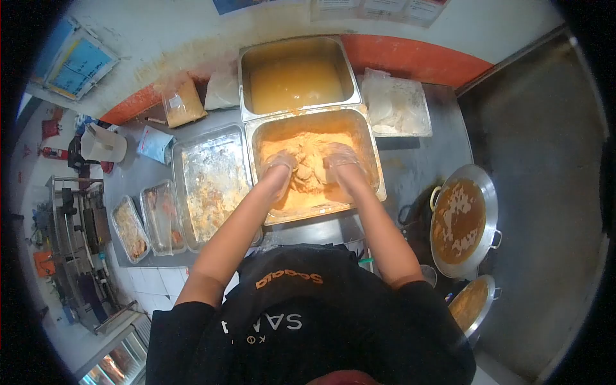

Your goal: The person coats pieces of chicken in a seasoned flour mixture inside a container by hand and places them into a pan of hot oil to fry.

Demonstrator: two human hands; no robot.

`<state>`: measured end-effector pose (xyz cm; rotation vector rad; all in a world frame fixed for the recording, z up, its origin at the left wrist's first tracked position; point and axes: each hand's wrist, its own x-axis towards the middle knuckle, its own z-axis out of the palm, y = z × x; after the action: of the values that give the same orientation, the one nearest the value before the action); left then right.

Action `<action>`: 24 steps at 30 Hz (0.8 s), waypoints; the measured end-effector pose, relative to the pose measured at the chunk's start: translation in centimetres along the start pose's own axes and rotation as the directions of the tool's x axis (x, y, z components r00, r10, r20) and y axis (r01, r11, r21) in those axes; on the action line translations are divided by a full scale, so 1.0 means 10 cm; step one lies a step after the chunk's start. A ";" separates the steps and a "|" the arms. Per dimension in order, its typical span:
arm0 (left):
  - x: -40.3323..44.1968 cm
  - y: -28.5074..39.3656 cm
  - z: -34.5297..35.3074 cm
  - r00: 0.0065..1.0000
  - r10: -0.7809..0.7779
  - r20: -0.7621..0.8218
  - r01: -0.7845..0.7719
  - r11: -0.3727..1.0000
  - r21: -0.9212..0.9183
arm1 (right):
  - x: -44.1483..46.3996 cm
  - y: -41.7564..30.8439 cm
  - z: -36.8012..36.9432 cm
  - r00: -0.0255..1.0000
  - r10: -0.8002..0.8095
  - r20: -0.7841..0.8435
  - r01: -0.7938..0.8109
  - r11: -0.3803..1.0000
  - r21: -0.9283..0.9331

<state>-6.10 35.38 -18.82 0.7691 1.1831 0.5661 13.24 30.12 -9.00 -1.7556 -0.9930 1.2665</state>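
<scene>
Both my hands are in a steel pan (378, 170) of orange-tinted flour (301, 200), in clear plastic gloves. My left hand (280, 168) is at the left side of the flour and my right hand (343, 159) at the right. Between them lie lumpy, flour-coated pieces (310, 168); their kind is hard to make out. Flour and the gloves hide most of my fingers, so their closing does not show. Directly behind stands a second steel pan (350, 96) holding cloudy yellowish-brown liquid (295, 77).
A floury clear tray (212, 160) stands left, beside smaller containers (162, 215) of food. Bags (183, 102) and a white jug (102, 144) are further back. On the right are a tray with a plastic bag (398, 106) and two wide pans of oil (459, 221) (471, 305).
</scene>
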 end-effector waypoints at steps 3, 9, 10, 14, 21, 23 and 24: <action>-0.14 0.05 0.12 1.000 0.024 0.006 -0.024 0.941 0.338 | 0.13 0.39 0.01 0.980 -0.004 0.199 0.091 0.899 -0.429; 0.03 -0.12 0.31 0.999 0.035 0.012 -0.036 0.998 0.056 | 0.31 0.73 0.59 0.998 -0.010 0.065 0.004 0.996 0.094; -0.10 0.04 0.32 0.996 0.083 -0.015 -0.083 0.996 0.041 | 0.38 0.81 0.50 0.996 -0.086 -0.001 0.086 0.996 0.004; -0.24 0.49 0.21 0.972 0.210 -0.103 -0.157 0.912 0.380 | 0.22 0.07 0.13 0.974 0.012 -0.228 0.010 0.995 0.098; -0.17 0.54 0.58 0.974 0.115 -0.197 -0.083 0.984 0.160 | 0.98 0.60 0.73 0.979 -0.204 -0.004 0.147 0.718 -0.681; -0.07 0.45 0.58 0.942 0.174 -0.287 -0.091 0.956 0.280 | 0.92 0.56 0.72 0.981 -0.194 0.016 0.168 0.799 -0.577; -0.04 0.41 0.52 0.918 0.272 -0.287 -0.125 0.888 0.442 | 0.92 0.55 0.66 0.974 -0.209 0.093 0.218 0.725 -0.653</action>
<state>-1.25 36.44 -14.45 1.2055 1.5879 0.6465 9.72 36.89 -19.04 -2.0567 -1.7594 0.8129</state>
